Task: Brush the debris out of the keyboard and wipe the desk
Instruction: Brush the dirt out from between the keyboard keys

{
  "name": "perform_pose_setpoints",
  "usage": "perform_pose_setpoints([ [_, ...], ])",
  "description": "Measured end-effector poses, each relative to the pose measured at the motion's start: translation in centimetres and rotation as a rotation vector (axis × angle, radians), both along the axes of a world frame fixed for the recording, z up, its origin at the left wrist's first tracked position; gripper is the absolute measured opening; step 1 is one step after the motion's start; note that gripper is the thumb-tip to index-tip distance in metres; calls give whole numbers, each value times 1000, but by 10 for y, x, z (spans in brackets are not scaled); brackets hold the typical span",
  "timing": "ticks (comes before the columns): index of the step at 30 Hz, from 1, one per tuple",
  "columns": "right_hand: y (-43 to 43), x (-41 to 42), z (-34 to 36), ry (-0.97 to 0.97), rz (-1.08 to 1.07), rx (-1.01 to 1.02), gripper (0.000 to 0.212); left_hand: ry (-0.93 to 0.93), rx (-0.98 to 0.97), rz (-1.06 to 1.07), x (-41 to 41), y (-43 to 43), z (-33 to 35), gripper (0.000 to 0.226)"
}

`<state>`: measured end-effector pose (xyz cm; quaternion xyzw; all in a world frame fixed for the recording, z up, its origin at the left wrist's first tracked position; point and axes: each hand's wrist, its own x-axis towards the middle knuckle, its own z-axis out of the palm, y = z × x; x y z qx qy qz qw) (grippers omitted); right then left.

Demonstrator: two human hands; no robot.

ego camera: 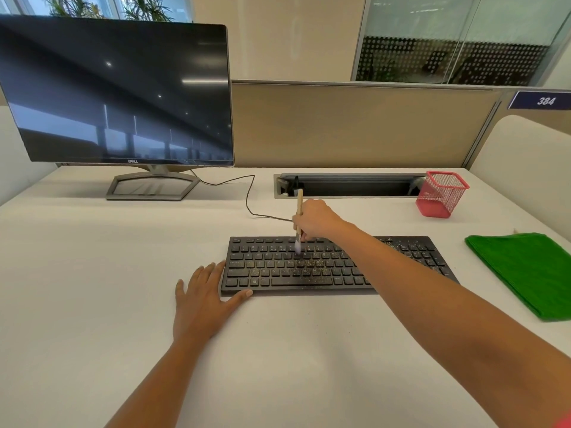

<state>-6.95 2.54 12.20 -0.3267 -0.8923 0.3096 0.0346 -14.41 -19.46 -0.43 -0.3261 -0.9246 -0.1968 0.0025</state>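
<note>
A black keyboard (309, 267) lies in the middle of the white desk (92, 273), with yellowish crumbs scattered over its middle and right keys. My right hand (315, 220) grips a small wooden-handled brush (299, 217) held nearly upright, its pale bristles touching the upper key rows. My left hand (204, 298) rests flat on the desk against the keyboard's left front corner, fingers straight, thumb along the front edge. A folded green cloth (525, 270) lies on the desk to the right of the keyboard.
A Dell monitor (117, 94) with a dark screen stands at the back left, and a thin cable (247, 193) runs from behind it to the keyboard. A red mesh pen holder (440, 194) stands at the back right beside an open cable slot (349, 185). A partition closes the desk's far side.
</note>
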Motion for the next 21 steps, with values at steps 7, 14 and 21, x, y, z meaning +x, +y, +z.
perform_pose_setpoints([
  [7, -7, -2, -11, 111, -18, -116, 32, -5, -4, 1, 0, 0, -1, 107],
  [14, -9, -1, -2, -91, 74, -4, 24, -9, 3, 5, 0, -1, 0, 106],
  [21, -9, -5, -6, 138, -45, -34, 32, -4, -2, 3, 1, -1, 0, 106],
])
